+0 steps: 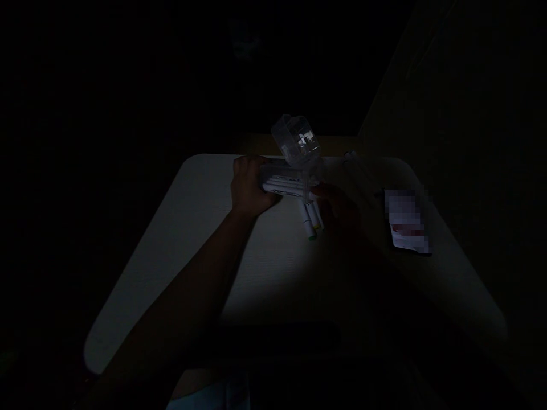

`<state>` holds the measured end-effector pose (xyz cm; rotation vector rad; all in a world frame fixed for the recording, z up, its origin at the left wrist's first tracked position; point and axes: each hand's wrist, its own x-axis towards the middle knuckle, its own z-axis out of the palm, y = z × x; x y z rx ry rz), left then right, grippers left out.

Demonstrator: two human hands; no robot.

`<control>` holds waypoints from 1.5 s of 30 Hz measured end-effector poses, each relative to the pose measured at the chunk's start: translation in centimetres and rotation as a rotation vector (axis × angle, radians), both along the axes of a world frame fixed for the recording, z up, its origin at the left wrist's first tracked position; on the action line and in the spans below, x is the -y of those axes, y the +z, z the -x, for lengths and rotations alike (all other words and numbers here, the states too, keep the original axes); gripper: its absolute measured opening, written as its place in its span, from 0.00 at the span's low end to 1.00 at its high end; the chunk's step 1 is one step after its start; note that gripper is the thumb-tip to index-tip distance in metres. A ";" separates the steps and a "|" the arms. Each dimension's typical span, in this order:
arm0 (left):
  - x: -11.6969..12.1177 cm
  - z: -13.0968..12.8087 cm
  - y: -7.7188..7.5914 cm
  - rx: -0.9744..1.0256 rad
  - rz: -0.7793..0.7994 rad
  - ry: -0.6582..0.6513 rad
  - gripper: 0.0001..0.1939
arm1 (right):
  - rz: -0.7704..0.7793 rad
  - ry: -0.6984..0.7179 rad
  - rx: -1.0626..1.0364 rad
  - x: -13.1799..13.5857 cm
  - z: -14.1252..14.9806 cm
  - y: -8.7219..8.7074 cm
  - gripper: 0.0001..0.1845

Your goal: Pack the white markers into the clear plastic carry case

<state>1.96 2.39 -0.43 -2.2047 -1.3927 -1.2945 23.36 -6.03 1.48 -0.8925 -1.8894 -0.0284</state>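
My left hand (248,187) is closed around the far end of a clear plastic marker case (306,177), which lies on its side just over the table. Its clear lid (296,140) is swung up and back from the mouth. Several white markers (282,185) lie lengthwise inside. At the mouth, my right hand (337,206) is in deep shadow, its fingertips pinched on the pale end of a marker (313,195) that is partly in the case. Just below the mouth, loose white markers (308,223) with green and yellow ends rest on the table.
A lit phone (405,223) lies at the right of the white table (179,228). More pale markers (356,169) are faintly visible near the back right edge. Shadow covers the table's right and front, and the surroundings are almost black.
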 end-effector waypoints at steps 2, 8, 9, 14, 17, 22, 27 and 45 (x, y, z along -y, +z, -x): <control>0.0 0.0 0.0 -0.001 0.004 0.005 0.33 | 0.047 0.015 0.013 0.0 0.0 -0.1 0.16; 0.1 -0.1 0.1 0.020 0.014 -0.008 0.34 | 0.231 0.021 0.038 0.1 0.1 -0.1 0.20; 0.1 -0.1 0.2 0.024 0.025 -0.012 0.35 | 0.266 0.011 0.035 0.1 0.2 0.0 0.21; 0.2 -0.1 0.3 0.017 0.062 -0.008 0.34 | 0.348 -0.038 0.008 0.2 0.6 0.2 0.23; 0.2 -0.1 0.3 0.020 0.067 -0.005 0.34 | 0.339 -0.027 -0.004 0.3 0.7 0.3 0.23; 0.1 -0.1 0.2 0.022 0.066 -0.027 0.34 | 0.350 0.003 -0.030 0.4 0.6 0.2 0.23; -0.1 -0.1 0.0 0.030 0.035 -0.009 0.31 | 0.308 -0.025 -0.062 0.3 0.6 -0.1 0.21; -0.1 0.0 0.0 0.027 0.041 -0.004 0.31 | 0.297 -0.014 0.165 0.0 1.4 -0.7 0.28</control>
